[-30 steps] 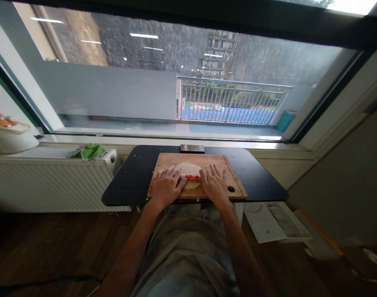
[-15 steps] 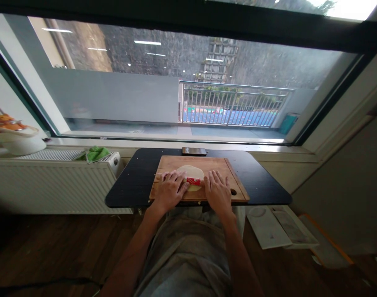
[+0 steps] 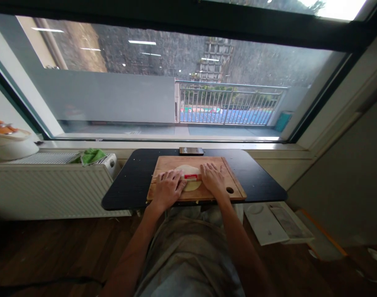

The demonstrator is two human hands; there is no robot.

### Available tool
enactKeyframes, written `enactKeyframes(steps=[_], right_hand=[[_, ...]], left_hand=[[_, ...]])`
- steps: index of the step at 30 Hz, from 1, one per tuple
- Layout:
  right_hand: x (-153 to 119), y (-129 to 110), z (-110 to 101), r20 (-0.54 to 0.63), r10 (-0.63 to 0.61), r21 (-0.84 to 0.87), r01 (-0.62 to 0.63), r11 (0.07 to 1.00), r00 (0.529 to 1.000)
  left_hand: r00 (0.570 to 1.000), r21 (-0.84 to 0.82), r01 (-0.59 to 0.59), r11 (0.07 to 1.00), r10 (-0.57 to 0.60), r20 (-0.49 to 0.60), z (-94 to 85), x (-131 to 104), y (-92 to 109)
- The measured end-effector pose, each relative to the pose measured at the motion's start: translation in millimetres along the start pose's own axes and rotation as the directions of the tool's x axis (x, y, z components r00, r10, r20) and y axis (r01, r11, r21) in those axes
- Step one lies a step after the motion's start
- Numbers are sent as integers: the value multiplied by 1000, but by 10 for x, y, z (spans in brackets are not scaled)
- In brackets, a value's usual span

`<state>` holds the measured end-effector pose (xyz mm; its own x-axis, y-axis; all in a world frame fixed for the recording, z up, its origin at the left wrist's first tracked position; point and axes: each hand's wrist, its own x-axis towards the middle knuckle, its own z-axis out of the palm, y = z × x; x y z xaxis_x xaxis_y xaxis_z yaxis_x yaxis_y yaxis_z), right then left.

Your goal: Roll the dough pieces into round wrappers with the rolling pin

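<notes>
A rolling pin with a red label (image 3: 190, 177) lies crosswise on a flat, pale round of dough (image 3: 192, 186). The dough rests on a wooden cutting board (image 3: 164, 162). My left hand (image 3: 167, 186) lies over the pin's left part, fingers stretched forward and thumb pointing toward the label. Over its right part my right hand (image 3: 213, 180) is laid with fingers extended and the thumb apart. Both hands press on the pin from above rather than wrapping round it. They cover its ends, so only the middle shows.
The board sits on a small black table (image 3: 259, 179) below a window. A phone (image 3: 191, 151) lies at its far edge. To the left, a green cloth (image 3: 92, 156) lies on a white radiator (image 3: 67, 189). White panels (image 3: 265, 227) are low on the right.
The pin has rolled a little away from my body, and its label has turned. My right hand has moved forward and slightly left with it. The whole view has shifted slightly.
</notes>
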<state>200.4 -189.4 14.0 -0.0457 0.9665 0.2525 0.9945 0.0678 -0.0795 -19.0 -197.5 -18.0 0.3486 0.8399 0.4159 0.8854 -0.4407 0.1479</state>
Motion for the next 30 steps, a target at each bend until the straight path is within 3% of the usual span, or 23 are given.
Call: enactKeyframes(steps=[6,13,19,25,30], right_hand=[[136,2,4,16,-21,-39,21,999,1000],[-306,26,81,-63,109,98,-102,990,992],[-608,-52,101,-46,201,147,-193,970,978],[-406,-49,71,-49,205,67,-201,977,978],[-52,75,73,21,98,-27,-98,995,995]], left_hand=[[1000,13,-5,1000,5,-10,8,-25,1],[999,-12,-23,1000,23,-25,-4,7,-18],[999,-23,-47,999,46,-16,32,51,-32],[1000,-2,-17,1000,16,-26,52,-12,-12],[1000,32,18,999,-17,-18,29,-39,35]])
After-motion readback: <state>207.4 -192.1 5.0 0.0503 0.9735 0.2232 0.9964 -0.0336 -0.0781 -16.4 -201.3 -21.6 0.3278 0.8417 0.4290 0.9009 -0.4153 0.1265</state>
